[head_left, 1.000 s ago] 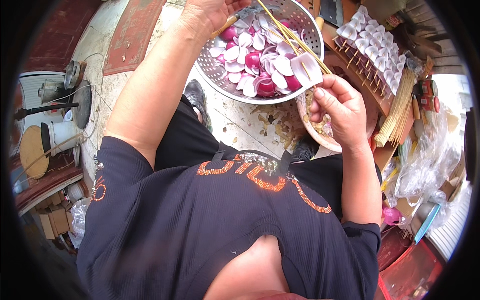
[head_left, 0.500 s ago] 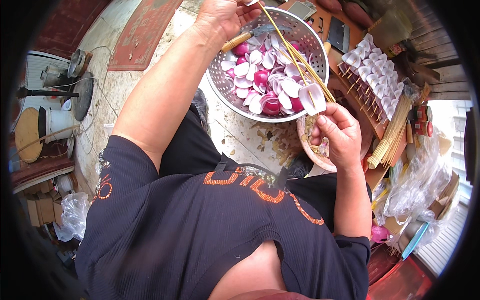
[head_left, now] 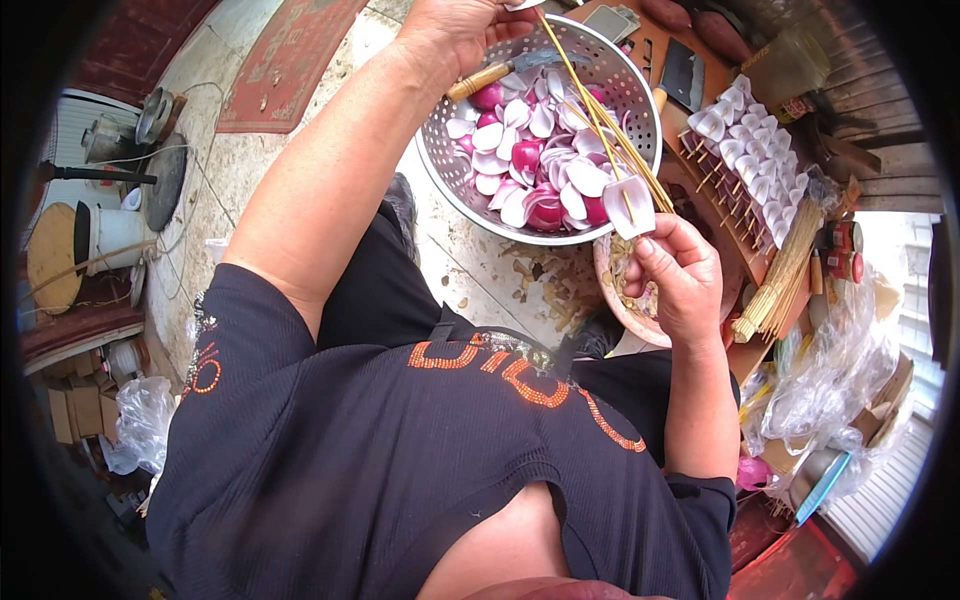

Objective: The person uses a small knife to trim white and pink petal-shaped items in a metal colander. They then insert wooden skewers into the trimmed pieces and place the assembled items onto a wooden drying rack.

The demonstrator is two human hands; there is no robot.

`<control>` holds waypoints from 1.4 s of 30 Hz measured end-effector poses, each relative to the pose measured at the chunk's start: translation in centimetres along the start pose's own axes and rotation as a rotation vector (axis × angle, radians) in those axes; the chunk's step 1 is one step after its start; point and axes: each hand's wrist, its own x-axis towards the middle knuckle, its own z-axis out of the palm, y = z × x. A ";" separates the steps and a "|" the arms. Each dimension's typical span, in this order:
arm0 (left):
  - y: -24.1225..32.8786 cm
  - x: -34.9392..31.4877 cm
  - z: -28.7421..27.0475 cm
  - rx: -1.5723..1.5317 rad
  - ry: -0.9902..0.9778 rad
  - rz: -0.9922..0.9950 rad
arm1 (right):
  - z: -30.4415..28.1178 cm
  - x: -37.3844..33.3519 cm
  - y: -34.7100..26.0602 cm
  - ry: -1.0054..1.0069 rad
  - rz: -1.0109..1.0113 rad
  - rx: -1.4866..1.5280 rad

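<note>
At the top edge, partly cut off, my left hand (head_left: 462,40) is closed around the upper end of a thin bamboo skewer (head_left: 578,85). A white onion piece shows at its fingertips. My right hand (head_left: 678,275) pinches the lower edge of another pale onion piece (head_left: 630,207), and the skewer's lower end lies against or through it; I cannot tell which. Several more skewers (head_left: 640,165) slant alongside. Beneath them a metal colander (head_left: 447,195) holds cut white and purple onion pieces (head_left: 528,155). A knife with a wooden handle (head_left: 480,80) lies across its left side.
Right of the colander, a wooden table (head_left: 715,195) bears rows of skewered onion pieces (head_left: 755,150), a cleaver (head_left: 682,72) and a bundle of bare skewers (head_left: 780,275). A pinkish basin (head_left: 620,290) with scraps stands below the colander. Plastic bags (head_left: 825,350) lie at right.
The onion piece in my right hand sits slightly lower and farther right. My left hand has shifted a little to the right. Both hands keep their grips.
</note>
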 end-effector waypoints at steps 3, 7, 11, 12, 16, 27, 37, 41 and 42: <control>0.2 -0.5 0.5 0.096 0.002 0.042 | 0.1 0.0 0.1 0.007 0.010 -0.034; -0.3 -0.9 1.2 0.174 0.000 0.037 | 0.4 0.0 0.2 0.017 0.005 -0.019; -1.0 -1.2 1.6 0.178 -0.050 0.122 | 0.6 0.0 0.2 0.031 0.033 -0.018; -1.1 -1.3 1.8 0.179 -0.031 0.144 | 0.6 0.0 0.2 0.032 0.045 -0.020; -1.4 -1.5 1.9 0.209 -0.017 0.147 | 0.7 0.0 0.3 0.040 0.045 -0.043; -4.4 -6.4 5.0 0.370 -0.201 -0.058 | 1.1 1.0 0.4 0.117 -0.021 0.051; -6.2 -7.8 5.4 0.369 -0.202 -0.202 | 0.8 1.4 0.2 0.160 0.016 0.059; -6.5 -7.2 5.0 0.384 -0.233 -0.190 | 0.7 1.4 -0.3 0.164 0.040 0.081; -6.5 -7.0 4.9 0.384 -0.244 -0.198 | 0.7 1.5 -0.4 0.166 0.045 0.094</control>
